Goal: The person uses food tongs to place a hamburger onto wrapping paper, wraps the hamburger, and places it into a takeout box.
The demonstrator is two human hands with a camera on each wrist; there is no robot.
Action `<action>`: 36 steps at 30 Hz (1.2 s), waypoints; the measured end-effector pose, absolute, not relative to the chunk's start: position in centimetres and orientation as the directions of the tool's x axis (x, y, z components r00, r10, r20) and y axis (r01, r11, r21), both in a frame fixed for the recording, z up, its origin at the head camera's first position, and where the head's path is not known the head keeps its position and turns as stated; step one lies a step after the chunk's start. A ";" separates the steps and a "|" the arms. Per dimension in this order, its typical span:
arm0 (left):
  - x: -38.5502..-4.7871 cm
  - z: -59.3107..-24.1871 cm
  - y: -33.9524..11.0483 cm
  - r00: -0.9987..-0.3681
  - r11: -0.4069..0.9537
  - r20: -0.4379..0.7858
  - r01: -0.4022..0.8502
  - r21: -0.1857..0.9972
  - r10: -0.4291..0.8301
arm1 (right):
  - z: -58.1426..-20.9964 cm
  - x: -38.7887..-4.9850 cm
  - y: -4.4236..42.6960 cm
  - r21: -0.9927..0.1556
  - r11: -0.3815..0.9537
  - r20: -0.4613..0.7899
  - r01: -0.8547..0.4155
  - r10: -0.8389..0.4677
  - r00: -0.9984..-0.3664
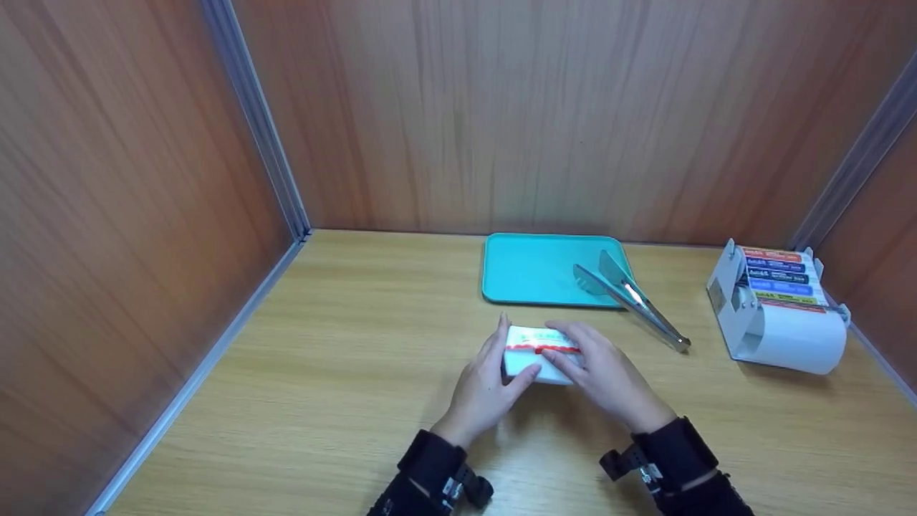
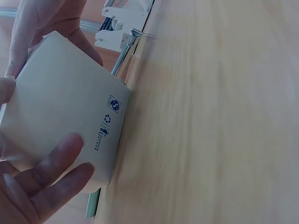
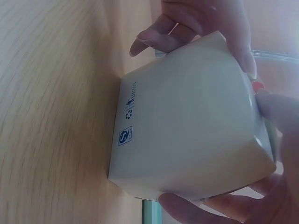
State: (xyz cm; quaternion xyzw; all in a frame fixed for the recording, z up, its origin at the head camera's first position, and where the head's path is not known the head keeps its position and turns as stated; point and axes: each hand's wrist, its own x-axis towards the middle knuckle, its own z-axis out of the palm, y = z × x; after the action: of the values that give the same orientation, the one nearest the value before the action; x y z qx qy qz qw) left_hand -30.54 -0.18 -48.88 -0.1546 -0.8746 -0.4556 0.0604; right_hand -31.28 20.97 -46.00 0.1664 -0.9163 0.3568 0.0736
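Observation:
A small white paper box (image 1: 521,364) with a red strip across its top stands on the table, between both hands. My left hand (image 1: 481,394) holds its left side, the thumb over the near top edge and the fingers along the side. From the right, my right hand (image 1: 609,373) grips it, with the thumb on the red strip and fingers at the far right corner. In the left wrist view, small blue printing shows low on the near face of the box (image 2: 65,98). The right wrist view shows that same face of the box (image 3: 187,112).
Behind the box lies a turquoise tray (image 1: 534,269), with metal tongs (image 1: 648,312) leaning over its right edge. A white dispenser with colored labels (image 1: 788,333) stands at the right. Wood-grain panels (image 1: 501,122) wall in the table at back and sides.

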 end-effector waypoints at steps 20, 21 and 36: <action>-30.7 -49.0 -0.2 -0.947 0.541 0.236 0.319 0.778 0.219 | -46.0 -31.3 20.9 -0.668 0.685 0.188 -0.291 -0.223 -0.957; -30.7 -49.0 -0.2 -0.947 0.542 0.235 0.318 0.778 0.218 | -46.0 -31.3 20.8 -0.668 0.685 0.188 -0.289 -0.220 -0.957; -30.6 -49.1 0.2 -0.932 0.461 0.318 0.364 0.809 0.176 | -45.9 -31.1 20.7 -0.657 0.668 0.256 -0.349 -0.238 -0.937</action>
State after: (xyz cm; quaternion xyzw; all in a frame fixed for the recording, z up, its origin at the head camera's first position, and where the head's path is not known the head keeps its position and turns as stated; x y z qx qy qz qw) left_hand -30.59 0.22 -49.12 -0.1587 -0.8494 -0.4942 0.0950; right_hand -31.07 20.69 -45.87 0.1612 -0.9103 0.3739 0.0746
